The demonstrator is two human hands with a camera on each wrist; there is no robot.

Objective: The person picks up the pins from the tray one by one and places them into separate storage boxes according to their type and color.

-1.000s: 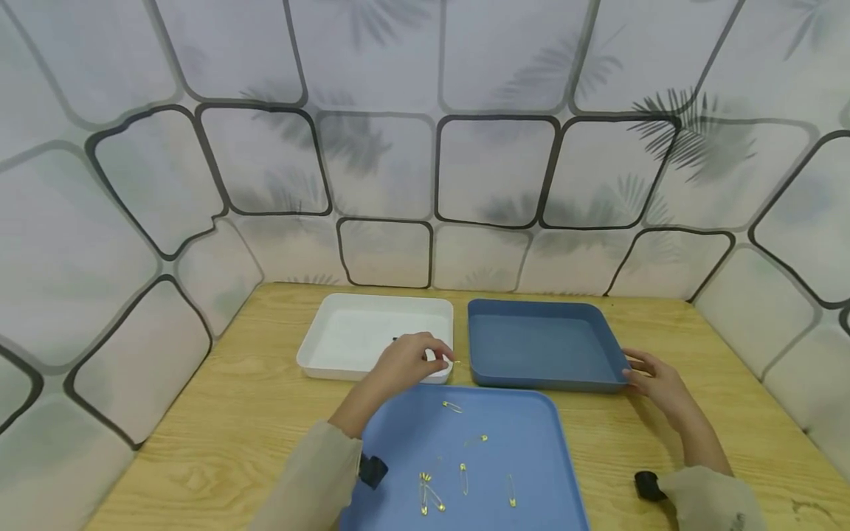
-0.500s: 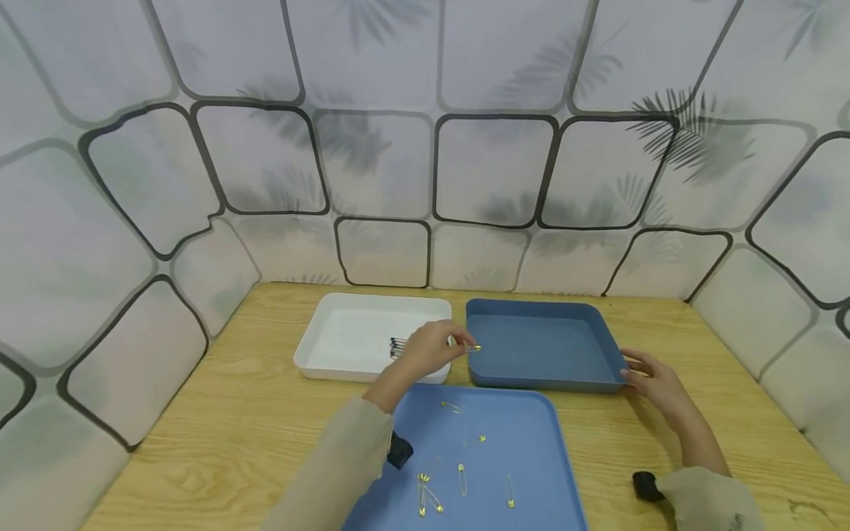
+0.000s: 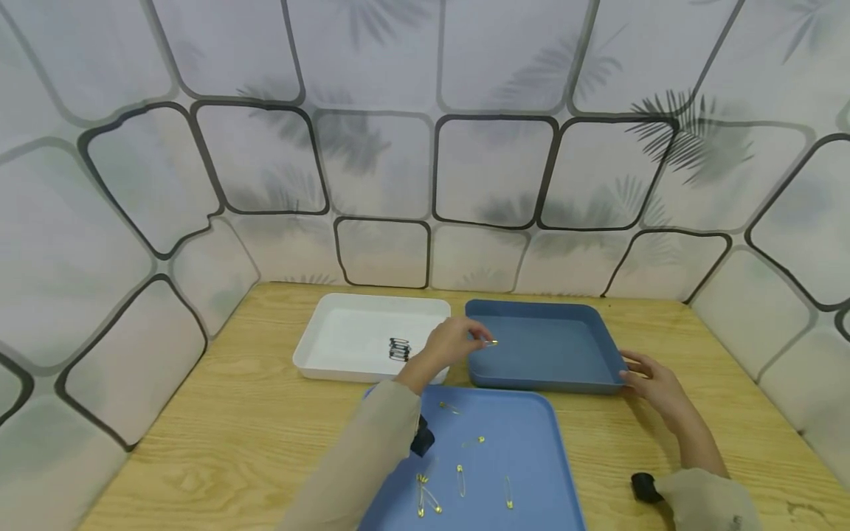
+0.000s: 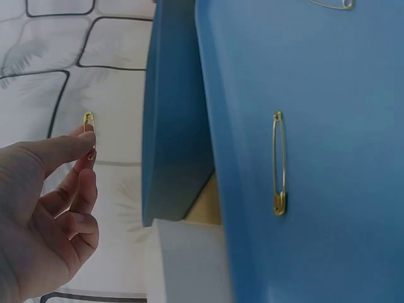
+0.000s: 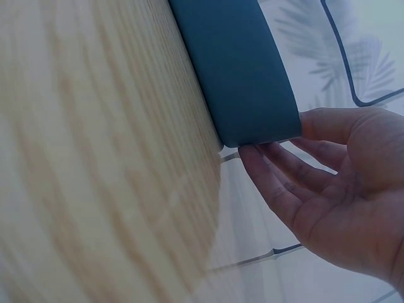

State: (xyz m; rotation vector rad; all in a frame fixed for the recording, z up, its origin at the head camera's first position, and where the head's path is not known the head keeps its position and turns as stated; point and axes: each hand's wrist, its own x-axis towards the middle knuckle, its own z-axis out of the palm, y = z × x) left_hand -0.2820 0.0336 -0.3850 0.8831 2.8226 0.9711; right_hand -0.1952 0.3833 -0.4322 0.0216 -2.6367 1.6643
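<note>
My left hand (image 3: 451, 341) pinches a gold safety pin (image 4: 89, 129) between thumb and forefinger, the other fingers loosely bent. In the head view it is over the left end of the dark blue tray (image 3: 546, 383). My right hand (image 3: 657, 387) touches that tray's right end; in the right wrist view its fairly straight fingers (image 5: 265, 183) rest at the end wall, beside the corner. Several gold safety pins (image 3: 461, 481) lie scattered on the lighter blue tray (image 3: 544, 442) in front. Black safety pins (image 3: 399, 349) lie in a row in the white tray (image 3: 319, 335).
All three trays stand on a wooden table (image 3: 199, 413). The white and dark blue trays are side by side at the back, with the lighter blue tray close before them. A patterned wall covering (image 3: 378, 162) rises behind the table and along both sides.
My left hand has moved right with the gold safety pin, from the white tray's right end to over the dark blue tray. The black safety pins came into view. My right hand stays put.
</note>
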